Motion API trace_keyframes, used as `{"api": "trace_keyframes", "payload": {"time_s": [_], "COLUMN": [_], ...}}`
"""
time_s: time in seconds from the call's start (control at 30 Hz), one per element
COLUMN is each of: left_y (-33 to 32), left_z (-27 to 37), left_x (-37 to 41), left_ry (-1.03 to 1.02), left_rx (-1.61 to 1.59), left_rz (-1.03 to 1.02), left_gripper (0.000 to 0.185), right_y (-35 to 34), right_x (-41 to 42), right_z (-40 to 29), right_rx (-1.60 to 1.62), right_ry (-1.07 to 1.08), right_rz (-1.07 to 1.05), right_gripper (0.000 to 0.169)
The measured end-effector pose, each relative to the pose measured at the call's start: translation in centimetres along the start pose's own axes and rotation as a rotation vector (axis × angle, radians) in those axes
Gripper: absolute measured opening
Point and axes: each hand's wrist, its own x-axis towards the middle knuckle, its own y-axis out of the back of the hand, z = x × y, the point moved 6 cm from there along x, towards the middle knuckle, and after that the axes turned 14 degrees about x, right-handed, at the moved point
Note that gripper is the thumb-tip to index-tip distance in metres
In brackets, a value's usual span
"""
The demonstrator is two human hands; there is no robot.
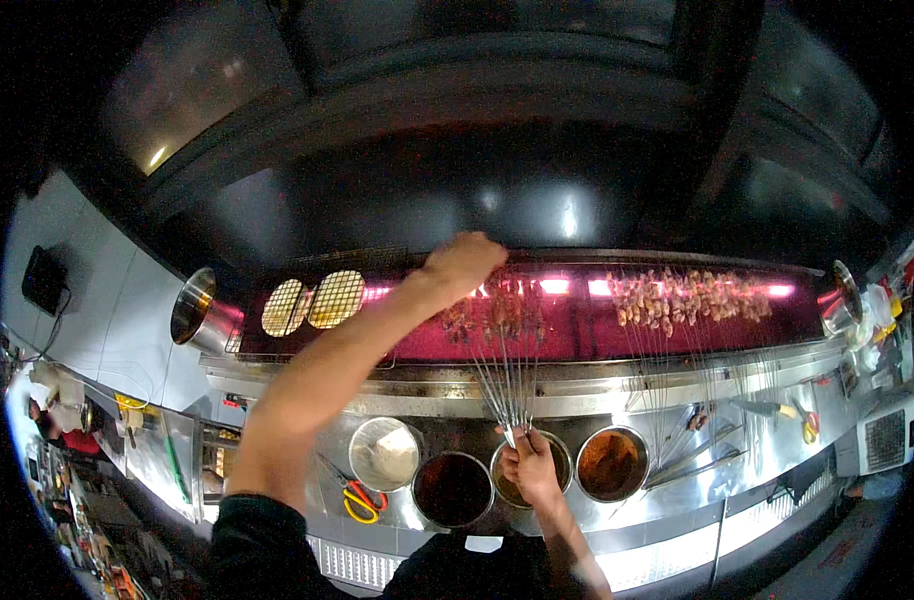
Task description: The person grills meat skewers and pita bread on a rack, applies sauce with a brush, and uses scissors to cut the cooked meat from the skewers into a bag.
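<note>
My right hand [530, 466] grips the gathered handle ends of several metal skewers [504, 386], which fan out away from me. Dark pieces of meat [505, 311] on their far ends lie over the glowing grill [419, 341]. Above the far side of the grill, just beyond the meat, is my left hand [468, 261]. It is blurred with its fingers curled downward, and whether it holds anything cannot be made out. Beneath my right hand stands a round steel pot [566, 465], partly hidden by the hand.
More skewers of lighter meat [689, 296] lie on the grill's right half. Wire racks hold round flat pieces of food [338, 298] at left. White powder [393, 455], dark contents [454, 491] and reddish seasoning [611, 463] fill nearby pots. Scissors [363, 504] lie on the steel counter.
</note>
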Motion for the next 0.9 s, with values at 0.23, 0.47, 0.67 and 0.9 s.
{"api": "trace_keyframes", "payload": {"time_s": [0.23,0.47,0.67,0.9], "left_y": [-1.3,-0.3,-1.1,2.3], "left_z": [3.7,3.8,-0.4,-3.7], "left_x": [-1.9,-4.0,-4.1,-7.4], "left_ry": [-0.142,-0.2,-0.259,-0.097], "left_rx": [0.181,0.162,0.39,0.256], "left_rz": [-0.167,-0.157,-0.171,0.058], "left_gripper": [0.023,0.019,0.018,0.025], "right_y": [0.0,1.0,1.4,0.9], "right_x": [0.1,0.6,0.5,1.2], "right_z": [-0.5,-0.1,-0.1,0.9], "right_rx": [-0.016,0.079,0.054,0.199], "right_ry": [0.151,0.108,0.146,0.182], "right_rz": [0.081,0.103,0.192,0.142], "right_gripper": [0.025,0.023,0.019,0.027]}}
